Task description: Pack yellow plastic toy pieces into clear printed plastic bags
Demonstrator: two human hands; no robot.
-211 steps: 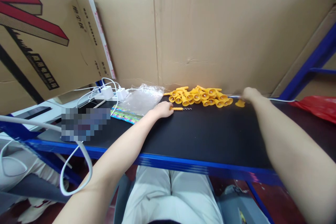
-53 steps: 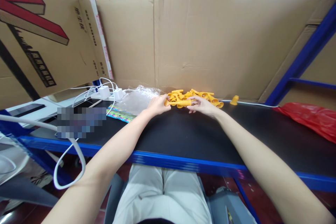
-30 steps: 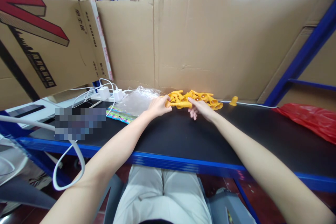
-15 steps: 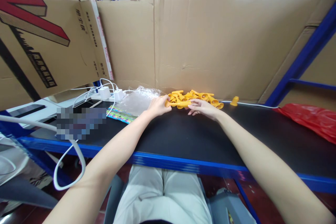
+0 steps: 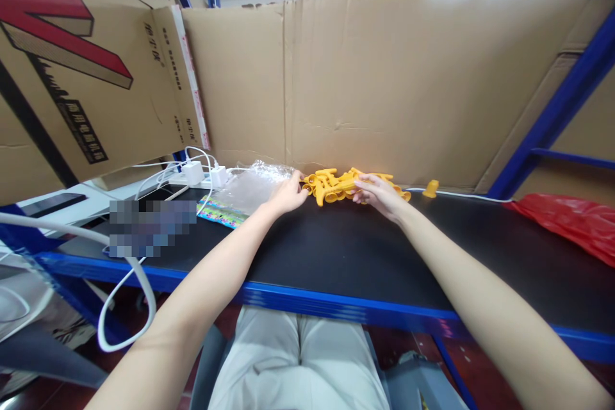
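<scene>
A heap of yellow plastic pieces [image 5: 314,182], several with round, funnel-like open ends, lies on the black shelf against the cardboard. At its left end is my left hand [image 5: 287,193], thumb and forefinger apart around the edge of the heap; whether it touches a piece is hard to see. My right hand [image 5: 379,195] reaches in from the right with its fingers closed on one long yellow plastic piece [image 5: 340,189], which points left across the front of the heap. The fingers hide the right end of that piece.
A single yellow piece [image 5: 431,189] stands apart to the right, near a white cable and a red plastic bag [image 5: 567,224]. Left of my hands lie clear plastic wrap [image 5: 247,186], a colourful packet [image 5: 221,213] and white chargers [image 5: 193,173]. A blue rail [image 5: 336,307] edges the shelf.
My left hand has come off the left end of the long yellow piece. That piece has shifted slightly right and now tilts, held by my right hand, which has risen a little.
</scene>
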